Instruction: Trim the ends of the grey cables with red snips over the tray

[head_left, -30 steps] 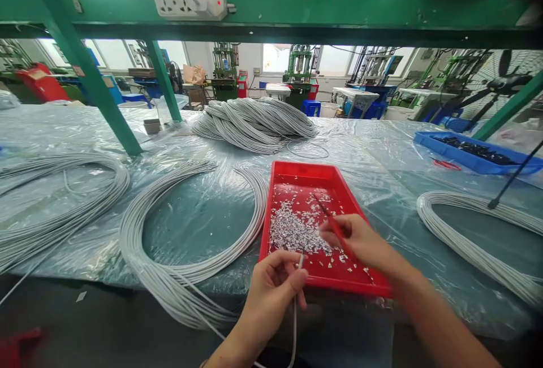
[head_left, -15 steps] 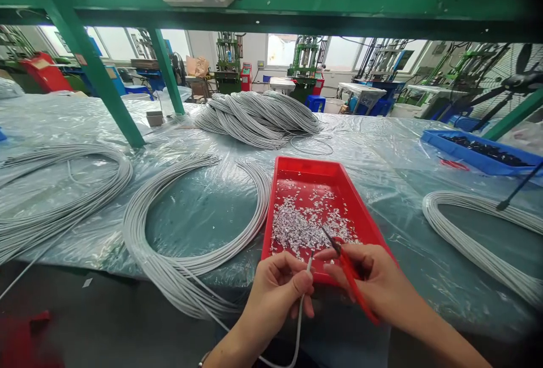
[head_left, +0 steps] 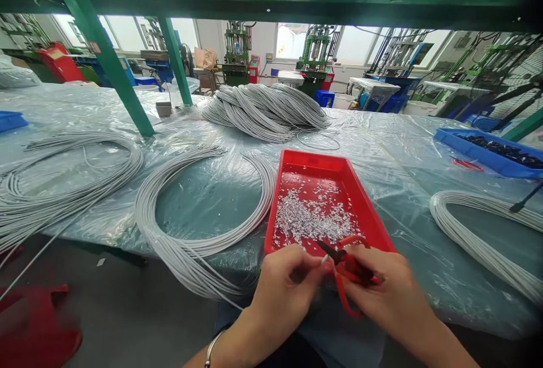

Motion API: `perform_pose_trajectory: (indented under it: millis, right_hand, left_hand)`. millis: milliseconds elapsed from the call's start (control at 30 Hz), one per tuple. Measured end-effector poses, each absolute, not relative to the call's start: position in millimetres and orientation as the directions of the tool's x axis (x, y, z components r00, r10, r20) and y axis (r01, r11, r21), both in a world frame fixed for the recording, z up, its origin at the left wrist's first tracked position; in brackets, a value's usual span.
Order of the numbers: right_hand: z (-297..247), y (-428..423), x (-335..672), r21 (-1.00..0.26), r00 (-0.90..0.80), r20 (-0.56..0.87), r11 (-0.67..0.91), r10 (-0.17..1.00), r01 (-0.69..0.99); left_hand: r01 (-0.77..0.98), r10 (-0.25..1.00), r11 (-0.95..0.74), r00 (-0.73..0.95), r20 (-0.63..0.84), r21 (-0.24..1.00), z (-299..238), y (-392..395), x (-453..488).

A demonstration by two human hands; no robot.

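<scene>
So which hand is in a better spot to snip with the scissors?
Probably the right hand: it holds the red-handled scissors, with the dark blades close to the white cable. The left hand is pinching that cable near its tip.

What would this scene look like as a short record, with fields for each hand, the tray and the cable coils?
Left hand: pinching a pale cable near its end
Right hand: holding red-handled scissors, blades close to the cable end
Red tray: just beyond the hands, holding silvery scraps
Left coil: beside the tray
Right coil: apart from the tray
Coil pile: farther back
</scene>
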State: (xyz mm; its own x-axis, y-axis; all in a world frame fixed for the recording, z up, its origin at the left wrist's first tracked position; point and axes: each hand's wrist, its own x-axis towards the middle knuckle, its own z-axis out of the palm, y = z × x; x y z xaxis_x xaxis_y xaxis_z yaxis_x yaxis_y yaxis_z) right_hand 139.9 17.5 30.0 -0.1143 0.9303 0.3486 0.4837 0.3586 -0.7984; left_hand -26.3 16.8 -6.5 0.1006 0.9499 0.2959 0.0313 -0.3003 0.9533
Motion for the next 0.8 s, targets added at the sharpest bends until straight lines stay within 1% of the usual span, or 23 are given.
perform_pose_trajectory:
  millis: [67,133,233,300,367,400,433,467,500,533,567,600,667,733,800]
  right_hand:
    - [30,17,139,-0.776,-0.118,0.375,0.381,0.919,0.503]
    - [27,15,139,-0.776,-0.116,0.373,0.378,0.921,0.505]
    - [22,12,140,-0.815,-0.141,0.322,0.35,0.936,0.461]
    - [19,11,143,-0.855,-0.154,0.275,0.314,0.949,0.413]
    - [17,15,148,-0.891,-0.132,0.235,0.268,0.963,0.366]
    - [16,18,152,-0.904,-0.102,0.225,0.247,0.969,0.348]
    - [15,21,156,-0.915,-0.065,0.219,0.228,0.974,0.333]
    - [14,25,160,-0.924,-0.028,0.215,0.213,0.976,0.317]
    - [15,28,164,-0.933,0.0,0.21,0.2,0.978,0.3]
    - [16,29,168,-0.94,0.014,0.201,0.189,0.979,0.283]
    - [17,28,171,-0.947,0.017,0.188,0.176,0.982,0.267]
    - [19,26,173,-0.954,0.01,0.169,0.162,0.985,0.251]
    - [23,16,173,-0.962,-0.007,0.131,0.129,0.991,0.242]
    - [27,6,170,-0.95,-0.001,0.111,0.107,0.994,0.293]
    - [29,-1,163,-0.926,0.018,0.112,0.098,0.994,0.364]
  left_hand:
    - [0.181,0.878,-0.479,0.094,0.47,0.859,-5,18,-26]
    - [0.292,0.803,-0.588,0.101,0.588,0.754,-6,19,-24]
    - [0.408,0.745,-0.632,0.087,0.662,0.658,-10,21,-22]
    - [0.435,0.754,-0.607,0.051,0.655,0.664,-12,22,-21]
    - [0.361,0.807,-0.556,0.016,0.591,0.749,-13,24,-21]
    - [0.27,0.856,-0.5,0.012,0.516,0.823,-12,25,-20]
    - [0.147,0.912,-0.408,0.03,0.408,0.901,-12,26,-20]
    - [0.01,0.957,-0.28,0.075,0.279,0.96,-10,27,-20]
    - [-0.118,0.979,-0.136,0.137,0.152,0.984,-9,28,-21]
    - [-0.222,0.978,-0.001,0.202,0.047,0.975,-8,29,-21]
    - [-0.299,0.966,0.103,0.257,-0.024,0.949,-7,31,-22]
    - [-0.352,0.953,0.168,0.296,-0.061,0.921,-5,32,-23]
    - [-0.408,0.94,0.218,0.332,-0.078,0.887,-3,33,-25]
    - [-0.414,0.939,0.222,0.336,-0.079,0.883,-1,33,-25]
    - [-0.38,0.954,0.182,0.292,-0.069,0.907,0,30,-24]
